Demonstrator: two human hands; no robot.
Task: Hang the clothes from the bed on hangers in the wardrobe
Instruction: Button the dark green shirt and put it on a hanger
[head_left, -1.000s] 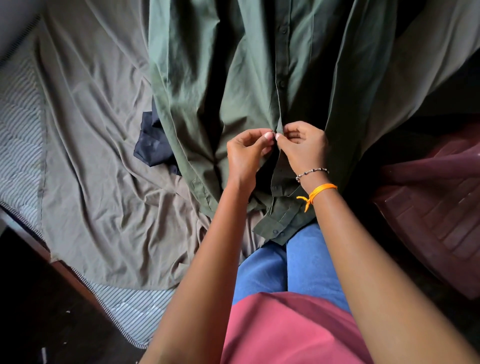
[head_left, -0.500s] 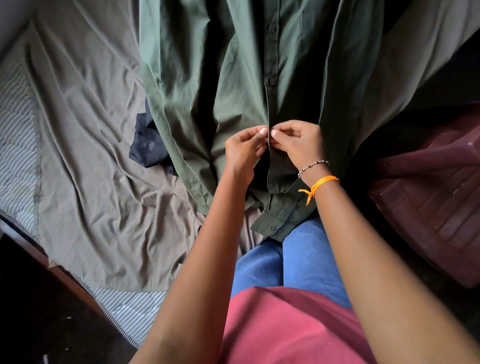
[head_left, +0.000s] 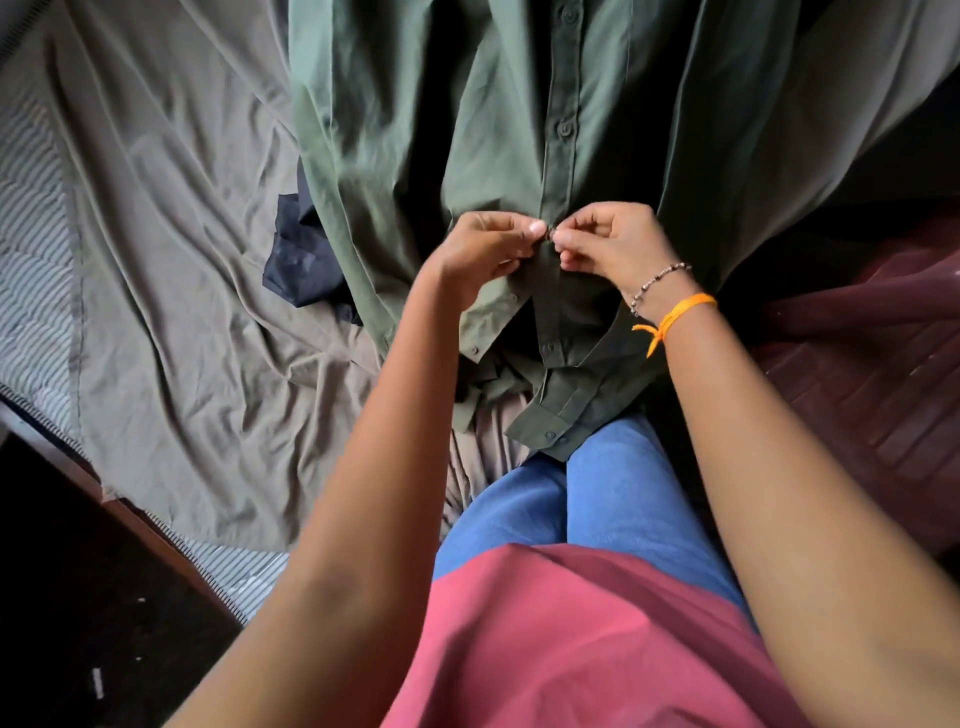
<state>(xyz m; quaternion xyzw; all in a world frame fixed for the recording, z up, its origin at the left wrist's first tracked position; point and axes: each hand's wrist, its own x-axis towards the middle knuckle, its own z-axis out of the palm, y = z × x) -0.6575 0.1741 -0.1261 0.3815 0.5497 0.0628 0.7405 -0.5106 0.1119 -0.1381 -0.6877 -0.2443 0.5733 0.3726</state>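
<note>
A dark green button-up shirt (head_left: 467, 130), spread across the bed (head_left: 171, 312), is being pinched at its placket by the left hand (head_left: 480, 254) and right hand (head_left: 613, 244); light, limp cloth, probably best taken at the collar.

Dark green button-up shirt (head_left: 467, 130) lies front up on the bed (head_left: 171, 312), spread lengthwise, collar end toward the near edge where a buttoned part hangs over it. Placket runs down the middle; upper-frame buttons closed, the part nearest the near edge open and gaping. Fabric creased, sleeves lying along both sides. Dark navy garment (head_left: 304, 254) crumpled, partly tucked under the shirt's left side, toward the bed's middle.
</note>
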